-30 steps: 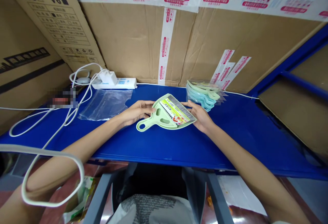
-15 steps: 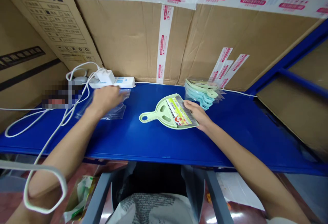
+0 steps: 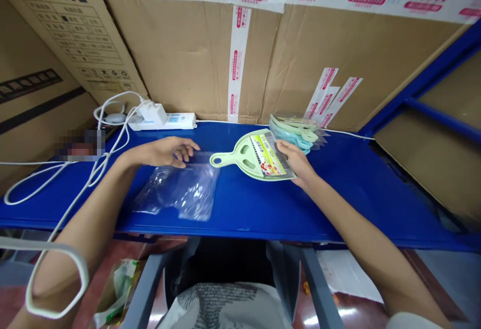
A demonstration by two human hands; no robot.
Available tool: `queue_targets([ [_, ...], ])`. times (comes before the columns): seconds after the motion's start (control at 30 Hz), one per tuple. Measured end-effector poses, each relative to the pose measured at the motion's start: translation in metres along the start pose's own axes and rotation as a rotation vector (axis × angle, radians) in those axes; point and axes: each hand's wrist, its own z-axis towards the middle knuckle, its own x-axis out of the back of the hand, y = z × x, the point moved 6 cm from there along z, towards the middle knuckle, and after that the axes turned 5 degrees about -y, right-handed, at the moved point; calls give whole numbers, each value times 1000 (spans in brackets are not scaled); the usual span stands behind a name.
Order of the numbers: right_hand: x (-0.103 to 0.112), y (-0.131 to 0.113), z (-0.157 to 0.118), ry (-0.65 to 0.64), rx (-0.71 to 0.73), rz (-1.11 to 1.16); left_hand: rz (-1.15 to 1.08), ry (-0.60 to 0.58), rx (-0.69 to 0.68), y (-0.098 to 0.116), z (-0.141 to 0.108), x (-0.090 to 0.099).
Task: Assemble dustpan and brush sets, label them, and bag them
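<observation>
My right hand [image 3: 296, 162] grips the wide end of a light green dustpan [image 3: 243, 149]. A small brush with grey bristles and a bright printed label [image 3: 268, 156] is nested in it. The dustpan's looped handle points left. My left hand [image 3: 169, 152], fingers curled, is at the upper edge of a clear plastic bag [image 3: 184, 191] and appears to pinch it; its exact hold is partly hidden. The handle tip is close to the bag's upper right corner; whether it is inside I cannot tell.
Behind my right hand lies a stack of bagged green and blue dustpans [image 3: 296, 131]. A white power strip [image 3: 165, 121] and loose white cables [image 3: 95, 168] occupy the left of the blue table [image 3: 244, 213]. Cardboard walls [image 3: 180, 53] stand at the back and sides.
The clear bag has come nearer the table's front edge and to the right, spread flatter. My left hand has moved right and slightly down; the dustpan has shifted slightly right and up.
</observation>
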Motion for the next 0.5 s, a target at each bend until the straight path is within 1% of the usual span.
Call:
queue_targets([
  [0.07, 3, -5, -2, 48, 27, 22, -42, -106, -118, 19, -6, -10],
  [0.1, 4, -7, -3, 78, 38, 35, -15, -138, -139, 25, -11, -12],
  [0.17, 3, -10, -4, 98, 39, 45, 90, -199, -139, 32, -20, -13],
  [0.23, 3, -11, -4, 110, 36, 37, 192, -269, -179, 38, -23, -18],
  [0.37, 5, -10, -3, 119, 32, -8, 314, -373, -383, 52, -15, -47],
  [0.43, 5, -10, -3, 108, 48, -23, 343, -389, -434, 55, -9, -59],
  [0.5, 4, -11, -4, 83, 61, -34, 360, -401, -447, 57, -9, -64],
])
